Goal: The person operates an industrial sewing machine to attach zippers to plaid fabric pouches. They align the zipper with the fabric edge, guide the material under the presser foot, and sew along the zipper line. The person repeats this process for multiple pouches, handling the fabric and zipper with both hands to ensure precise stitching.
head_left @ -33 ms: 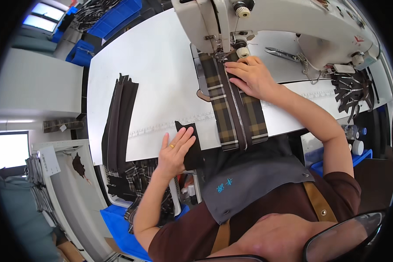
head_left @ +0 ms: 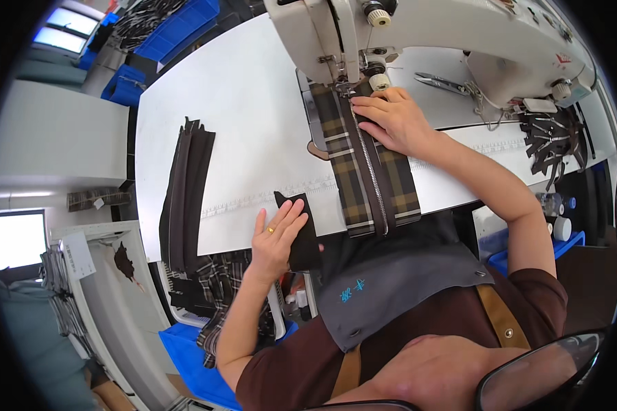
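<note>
My right hand (head_left: 399, 123) lies over a plaid fabric strip (head_left: 350, 188), fingers stretched flat beside the silver zipper (head_left: 371, 168) on its dark tape. The zipper runs lengthwise down the strip. Its far end sits under the needle area of a white sewing machine (head_left: 346, 48); the exact stitching point is hard to make out. The strip's near end reaches the table's front edge. To its left, my left hand (head_left: 275, 236), wearing a ring, rests with fingers spread on a black fabric piece (head_left: 301, 240) that hangs over that edge. Neither hand grips anything.
Dark fabric strips (head_left: 188, 198) lie on the left of the white table (head_left: 253, 103). Thread snips (head_left: 442, 83) sit near the machine, and a bundle of zippers (head_left: 554, 140) at the right. Plaid cloth (head_left: 219, 294) hangs below the table, above a blue bin (head_left: 192, 363).
The whole view has shifted very slightly. My left hand and the black fabric piece have moved a touch toward me; my right hand stays in place on the plaid strip.
</note>
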